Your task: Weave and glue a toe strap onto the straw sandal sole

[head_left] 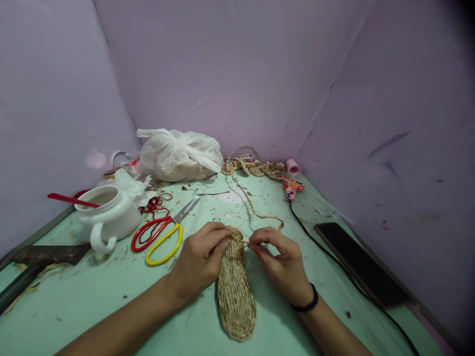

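1. A long, sole-shaped piece (236, 301) of coiled, straw-coloured cord lay on a pale green counter (189, 331), between the person's two hands, its near end pointing toward the person.
2. The left hand (202, 254) pinched the piece at its far end, thumb and fingers closed over the edge.
3. The right hand (280, 264), with a black band (307, 300) at its wrist, gripped a thin strand (243, 241) between fingertips; the strand crossed the piece's far end, drawn fairly straight.
4. A braided cord (256, 211) trailed from the back of the counter toward the right hand; whether it joined the strand could not be told.
5. Good handling here, by judgement, called for a firm left pinch, steady and even tension from the right, and the strand kept flat and untwisted.
6. Scissors (174, 220) lay open to the left, apart from both hands.
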The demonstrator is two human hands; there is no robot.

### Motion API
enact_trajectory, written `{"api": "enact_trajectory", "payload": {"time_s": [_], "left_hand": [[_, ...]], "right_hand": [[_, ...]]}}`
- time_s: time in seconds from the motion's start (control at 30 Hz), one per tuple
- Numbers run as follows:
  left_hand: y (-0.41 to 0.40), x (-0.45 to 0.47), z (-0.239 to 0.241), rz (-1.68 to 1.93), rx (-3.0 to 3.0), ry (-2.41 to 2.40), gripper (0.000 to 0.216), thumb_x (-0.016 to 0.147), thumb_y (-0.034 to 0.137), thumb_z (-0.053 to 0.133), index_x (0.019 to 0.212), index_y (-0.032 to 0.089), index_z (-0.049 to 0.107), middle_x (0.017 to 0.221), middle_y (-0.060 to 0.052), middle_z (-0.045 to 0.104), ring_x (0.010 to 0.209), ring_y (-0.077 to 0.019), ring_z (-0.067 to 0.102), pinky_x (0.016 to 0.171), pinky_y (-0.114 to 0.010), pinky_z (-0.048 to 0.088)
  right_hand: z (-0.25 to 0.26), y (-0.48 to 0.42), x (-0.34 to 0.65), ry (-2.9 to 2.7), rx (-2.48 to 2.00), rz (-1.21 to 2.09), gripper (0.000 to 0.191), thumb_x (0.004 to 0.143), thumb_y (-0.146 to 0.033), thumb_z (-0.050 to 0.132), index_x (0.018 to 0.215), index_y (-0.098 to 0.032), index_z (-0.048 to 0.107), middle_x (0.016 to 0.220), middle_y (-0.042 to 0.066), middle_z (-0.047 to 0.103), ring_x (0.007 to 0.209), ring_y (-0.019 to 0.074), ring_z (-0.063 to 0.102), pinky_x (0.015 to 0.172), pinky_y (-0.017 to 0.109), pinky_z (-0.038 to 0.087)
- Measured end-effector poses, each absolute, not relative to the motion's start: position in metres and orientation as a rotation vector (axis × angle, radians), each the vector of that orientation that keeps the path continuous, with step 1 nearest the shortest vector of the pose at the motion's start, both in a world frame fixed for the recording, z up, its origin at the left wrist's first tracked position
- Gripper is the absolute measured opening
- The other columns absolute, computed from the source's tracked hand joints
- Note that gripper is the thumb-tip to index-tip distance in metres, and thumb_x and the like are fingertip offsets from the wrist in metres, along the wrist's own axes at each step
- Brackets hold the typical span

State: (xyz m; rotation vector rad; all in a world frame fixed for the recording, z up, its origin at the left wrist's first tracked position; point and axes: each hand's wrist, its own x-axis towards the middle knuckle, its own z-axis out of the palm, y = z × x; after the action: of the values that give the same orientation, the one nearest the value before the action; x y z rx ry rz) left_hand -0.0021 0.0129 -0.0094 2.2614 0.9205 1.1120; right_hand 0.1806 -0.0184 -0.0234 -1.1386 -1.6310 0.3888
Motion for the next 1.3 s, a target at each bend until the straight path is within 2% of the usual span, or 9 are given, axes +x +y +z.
{"api": "enact_trajectory", "payload": {"time_s": [0.17,0.33,0.6,0.87,1.1,1.3], "left_hand": [[0.017,0.003,-0.012,1.072,2.376,0.887,0.022,0.083,0.014,0.046,0.098,0.016,0.062,0.096,-0.008,0.062,0.088,-0.0149,0.059,0.076,-0.028,0.049],[0.020,0.004,-0.016,1.117,2.531,0.842,0.015,0.081,0.015,0.049,0.080,0.015,0.063,0.079,-0.007,0.061,0.072,-0.0141,0.059,0.063,-0.025,0.049],[0.021,0.002,-0.020,1.222,2.662,0.759,0.013,0.078,0.009,0.049,0.078,0.014,0.061,0.081,-0.008,0.062,0.070,-0.0137,0.060,0.059,-0.023,0.049],[0.020,0.003,-0.026,1.336,2.755,0.565,0.016,0.076,0.008,0.047,0.076,0.016,0.060,0.076,-0.007,0.064,0.065,-0.0137,0.060,0.055,-0.022,0.050],[0.022,0.001,-0.026,1.284,2.742,0.651,0.016,0.076,0.008,0.047,0.080,0.016,0.060,0.079,-0.007,0.064,0.070,-0.0143,0.061,0.059,-0.024,0.051],[0.022,-0.002,-0.024,1.280,2.670,0.703,0.011,0.074,0.010,0.053,0.083,0.014,0.059,0.080,-0.008,0.062,0.071,-0.0158,0.060,0.059,-0.026,0.050]], "right_hand": [[-0.026,-0.019,0.182,-1.713,-1.118,0.229,0.015,0.076,-0.008,0.054,0.073,-0.022,0.062,0.074,0.003,0.064,0.072,0.0177,0.060,0.068,0.032,0.047],[-0.027,-0.022,0.181,-1.754,-1.142,0.021,0.019,0.074,-0.004,0.053,0.071,-0.022,0.059,0.074,0.003,0.063,0.070,0.0165,0.058,0.063,0.031,0.046],[-0.026,-0.023,0.179,-1.903,-1.184,-0.144,0.014,0.075,-0.010,0.057,0.081,-0.021,0.062,0.077,0.006,0.065,0.070,0.0180,0.058,0.062,0.031,0.045],[-0.026,-0.022,0.168,-1.717,-1.128,-0.283,0.016,0.070,-0.007,0.060,0.059,-0.018,0.056,0.061,0.003,0.060,0.056,0.0130,0.052,0.050,0.025,0.041],[-0.029,-0.021,0.172,-1.791,-1.087,-0.244,0.016,0.071,-0.006,0.061,0.060,-0.017,0.057,0.060,0.003,0.060,0.056,0.0134,0.054,0.051,0.025,0.041],[-0.030,-0.021,0.171,-1.768,-1.117,-0.130,0.012,0.071,-0.006,0.062,0.068,-0.018,0.060,0.066,0.004,0.062,0.058,0.0134,0.057,0.052,0.025,0.044]]}}
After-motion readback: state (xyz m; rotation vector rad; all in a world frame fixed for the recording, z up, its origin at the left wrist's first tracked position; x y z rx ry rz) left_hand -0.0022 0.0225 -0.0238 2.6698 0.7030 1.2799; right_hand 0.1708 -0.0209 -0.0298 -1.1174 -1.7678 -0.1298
